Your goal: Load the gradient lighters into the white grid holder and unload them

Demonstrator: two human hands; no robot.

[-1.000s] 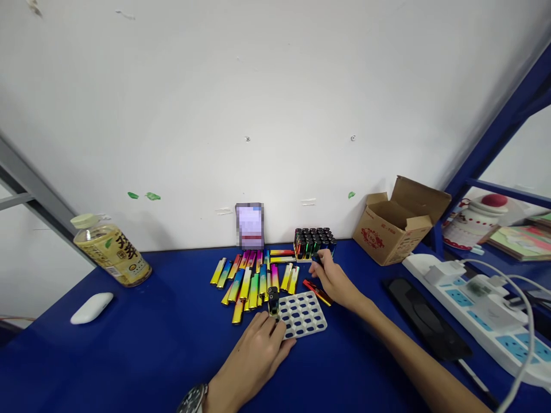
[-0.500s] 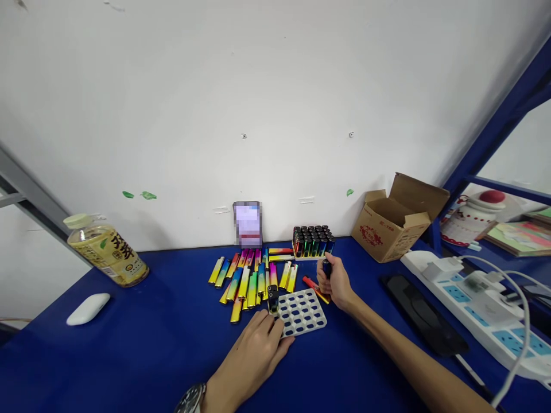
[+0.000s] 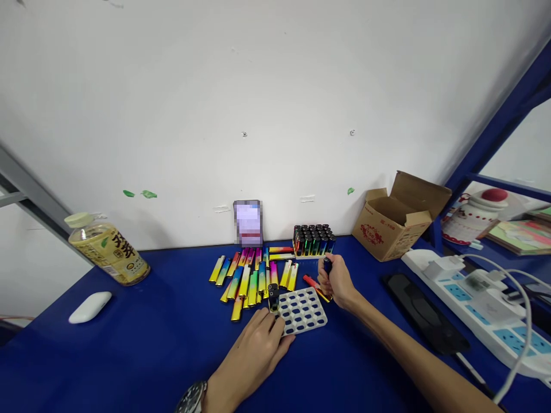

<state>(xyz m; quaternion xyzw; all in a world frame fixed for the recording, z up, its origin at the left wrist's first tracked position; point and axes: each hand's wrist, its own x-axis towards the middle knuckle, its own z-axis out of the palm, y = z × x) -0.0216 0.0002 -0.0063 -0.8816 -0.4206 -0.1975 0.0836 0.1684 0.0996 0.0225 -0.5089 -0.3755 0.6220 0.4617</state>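
My right hand (image 3: 337, 281) is closed around a dark lighter (image 3: 328, 265), whose top end shows above the fingers. Flat on the table lies a white tray with rows of oval holes (image 3: 301, 310); my left hand (image 3: 258, 341) grips its near left corner with curled fingers. A couple of black-topped lighters (image 3: 273, 295) stand upright in that tray's far left corner. Between tray and right hand, a red-and-yellow lighter (image 3: 317, 288) lies on its side. Behind, a second white holder carries several upright shiny dark lighters (image 3: 313, 241). Left of the tray, several bright multicoloured lighters (image 3: 249, 281) lie in a loose pile.
A phone with a blurred screen (image 3: 248, 223) leans on the wall. At right are an open cardboard box (image 3: 387, 226), a black phone-like device (image 3: 424, 312) and a white power strip (image 3: 473, 312) with cables. A drink bottle (image 3: 107, 249) and white case (image 3: 90, 307) are left.
The camera view has shifted very slightly. Both hands keep nearly the same places, the right still holding the dark lighter and the left at the tray.
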